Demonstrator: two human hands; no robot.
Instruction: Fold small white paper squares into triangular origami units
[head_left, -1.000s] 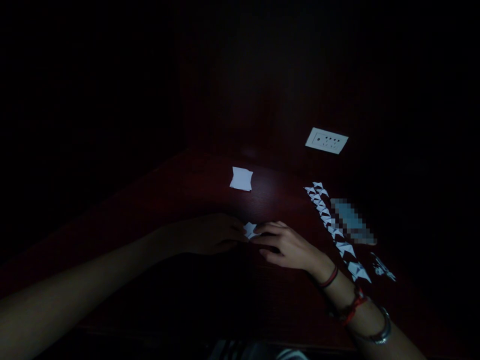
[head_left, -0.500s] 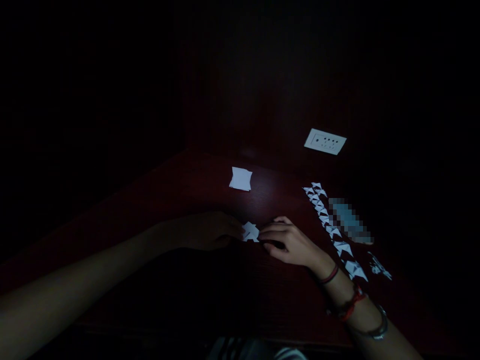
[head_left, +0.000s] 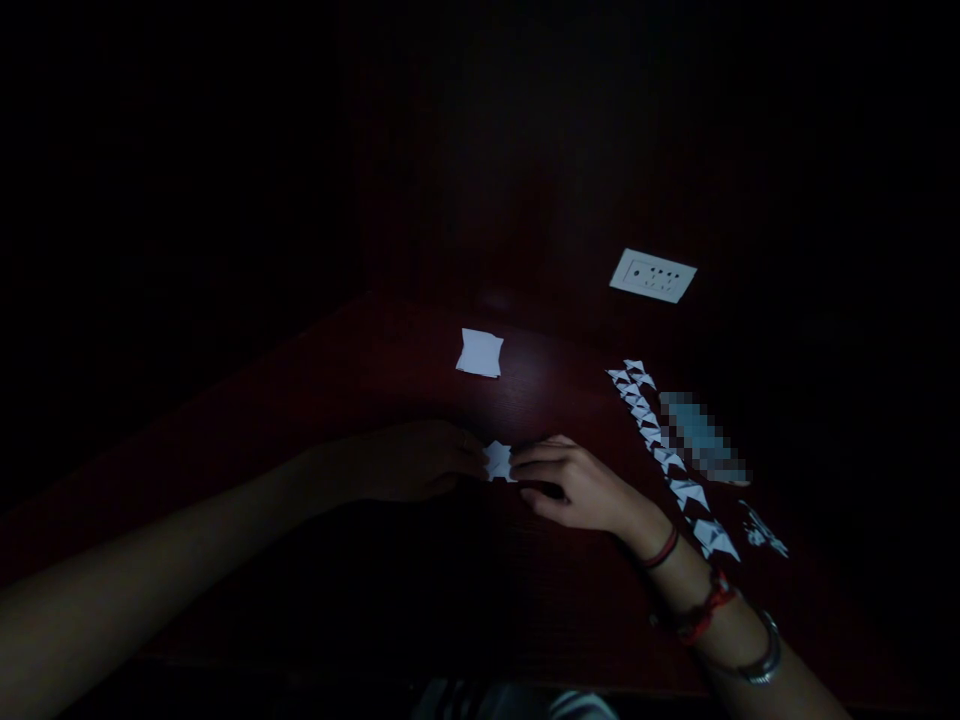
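A small piece of folded white paper lies on the dark red table between my two hands, its edges pointed. Fingers of my left hand, deep in shadow, hold its left side. From the right, the fingertips of my right hand press on the other side, the thumb set a little apart below. The fingertips of both hands partly cover the paper. Farther back lies a stack of white paper squares.
Several folded white paper pieces run in a line along the right. Beside them are a blurred bluish object and a small pile of white scraps. A socket plate is on the wall behind the table.
The fingers of my right hand have moved slightly left over the folded paper, and its visible outline differs. The view has shifted a little.
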